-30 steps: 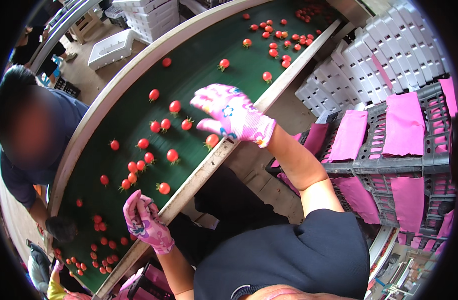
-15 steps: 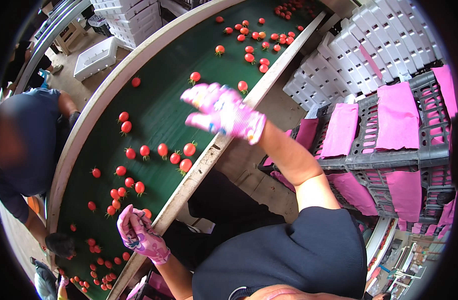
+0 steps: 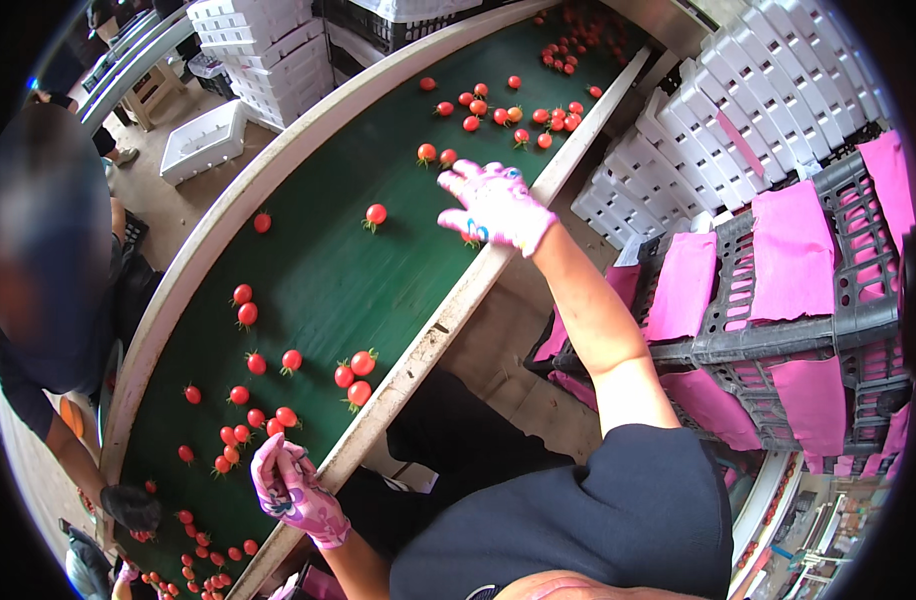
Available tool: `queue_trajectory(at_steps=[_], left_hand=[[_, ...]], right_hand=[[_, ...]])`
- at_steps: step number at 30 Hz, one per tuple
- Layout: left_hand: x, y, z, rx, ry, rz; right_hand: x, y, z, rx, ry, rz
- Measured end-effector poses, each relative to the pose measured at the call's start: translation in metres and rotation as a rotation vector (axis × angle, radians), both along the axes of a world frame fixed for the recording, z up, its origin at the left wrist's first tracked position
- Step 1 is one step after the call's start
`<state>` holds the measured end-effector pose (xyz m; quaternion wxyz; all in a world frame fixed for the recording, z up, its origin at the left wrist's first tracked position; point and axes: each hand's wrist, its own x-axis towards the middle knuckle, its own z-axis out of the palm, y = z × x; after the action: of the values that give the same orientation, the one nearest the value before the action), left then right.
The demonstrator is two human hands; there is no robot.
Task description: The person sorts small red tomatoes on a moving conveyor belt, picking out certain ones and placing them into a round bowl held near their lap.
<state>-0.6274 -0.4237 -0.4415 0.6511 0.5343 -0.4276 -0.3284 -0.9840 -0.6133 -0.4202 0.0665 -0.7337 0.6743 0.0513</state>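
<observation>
Small red tomatoes with green calyxes lie scattered on a dark green conveyor belt [image 3: 318,265]. My right hand [image 3: 498,208], in a pink patterned glove, reaches over the right side of the belt with its fingers stretched and apart. One tomato [image 3: 448,157] sits just beyond its fingertips; another is mostly hidden beneath the palm. Lower down, my left hand [image 3: 300,497], gloved alike, is closed with fingers pressed together at the belt's near edge. Whatever it may hold is hidden. Beside it are several tomatoes [image 3: 286,416], and a trio with one large tomato [image 3: 359,394] lies farther right.
A pale raised rail [image 3: 408,362] runs between my body and the belt. Black crates with pink cloths [image 3: 796,250] and stacked white crates [image 3: 708,120] stand at right. Across the belt, a co-worker in dark clothes [image 3: 48,260] has a dark-gloved hand [image 3: 130,508] over the tomatoes.
My right hand has moved up and rightward, away from the middle of the belt. The nearer tomatoes have shifted down the picture. My left hand sits slightly lower and farther right, still closed.
</observation>
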Motion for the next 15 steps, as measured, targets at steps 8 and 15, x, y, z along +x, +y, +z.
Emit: queue_trajectory(at_steps=[8, 15], left_hand=[[-0.001, -0.001, 0.000, -0.001, 0.004, 0.008], [-0.003, 0.000, 0.002, 0.048, 0.003, 0.023]], right_hand=[[-0.019, -0.045, -0.016, -0.398, -0.421, 0.164], [-0.055, -0.095, -0.035, -0.157, -0.128, -0.210]])
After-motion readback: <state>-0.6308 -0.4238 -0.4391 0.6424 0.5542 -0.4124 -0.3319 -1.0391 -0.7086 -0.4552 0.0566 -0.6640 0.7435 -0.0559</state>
